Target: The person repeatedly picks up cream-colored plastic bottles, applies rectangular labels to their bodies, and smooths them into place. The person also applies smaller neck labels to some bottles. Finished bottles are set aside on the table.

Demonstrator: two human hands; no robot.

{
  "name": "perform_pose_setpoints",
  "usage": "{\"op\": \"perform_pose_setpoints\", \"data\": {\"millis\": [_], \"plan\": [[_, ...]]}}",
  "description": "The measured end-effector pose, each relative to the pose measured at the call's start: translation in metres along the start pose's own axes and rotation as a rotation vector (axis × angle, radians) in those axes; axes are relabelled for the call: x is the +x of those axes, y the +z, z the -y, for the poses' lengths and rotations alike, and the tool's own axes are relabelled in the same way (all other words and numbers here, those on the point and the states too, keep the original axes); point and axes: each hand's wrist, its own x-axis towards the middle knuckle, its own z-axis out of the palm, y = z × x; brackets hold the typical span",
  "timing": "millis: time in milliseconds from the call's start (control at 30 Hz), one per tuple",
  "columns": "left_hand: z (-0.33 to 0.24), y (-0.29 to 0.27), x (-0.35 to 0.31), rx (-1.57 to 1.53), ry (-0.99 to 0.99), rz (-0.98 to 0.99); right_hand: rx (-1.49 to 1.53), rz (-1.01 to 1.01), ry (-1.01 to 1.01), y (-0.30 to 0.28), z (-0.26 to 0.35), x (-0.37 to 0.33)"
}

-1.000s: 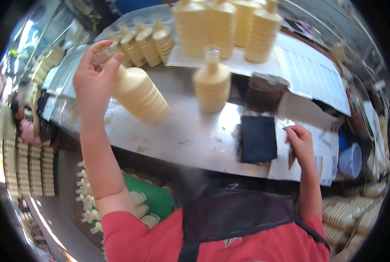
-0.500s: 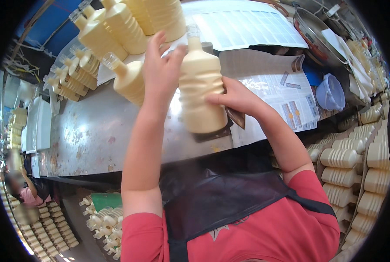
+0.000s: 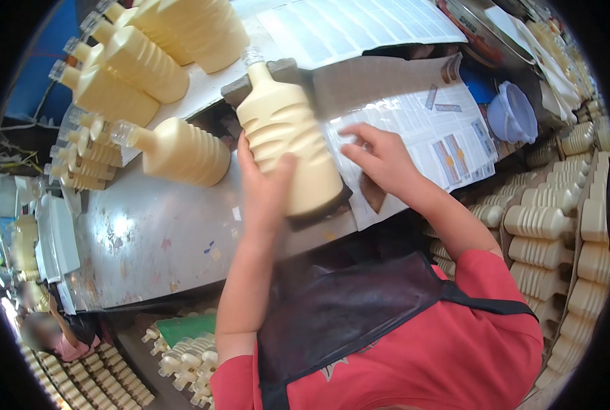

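A cream-coloured ribbed plastic bottle (image 3: 288, 130) with a clear threaded neck lies tilted at the front of the metal worktable, resting on a dark block (image 3: 319, 213). My left hand (image 3: 267, 181) is closed around its lower left side, the thumb on its front face. My right hand (image 3: 380, 157) is off the bottle, just to its right above the printed sheets (image 3: 421, 123). Its fingers are bent, with a gap between thumb and forefinger, and I see nothing in them. Below that wrist shows a brown pointed piece (image 3: 373, 193). A second cream bottle (image 3: 185, 152) lies to the left.
Several cream bottles (image 3: 141, 61) stand at the back left of the worktable (image 3: 141, 239). A pale blue bucket (image 3: 511, 113) sits at the right. Stacked ribbed bottles (image 3: 537, 215) fill the right side below table height. Another person (image 3: 59, 335) is far left.
My left hand has come down from beside the neck onto the bottle's lower left side. My right hand has let go and moved right. The whole view has shifted.
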Motion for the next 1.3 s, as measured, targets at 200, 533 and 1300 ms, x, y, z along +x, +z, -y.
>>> {"op": "perform_pose_setpoints", "data": {"millis": [200, 533, 1300], "plan": [[0.015, -0.004, 0.005, -0.111, 0.032, 0.005, -0.207, -0.089, -0.097, -0.016, -0.060, -0.090], [0.020, -0.008, 0.002, -0.130, 0.080, 0.055, -0.638, -0.432, -0.022, -0.074, -0.102, -0.150], [0.014, -0.004, -0.003, -0.138, 0.060, 0.039, -0.679, -0.306, 0.147, -0.113, -0.123, -0.011]]}}
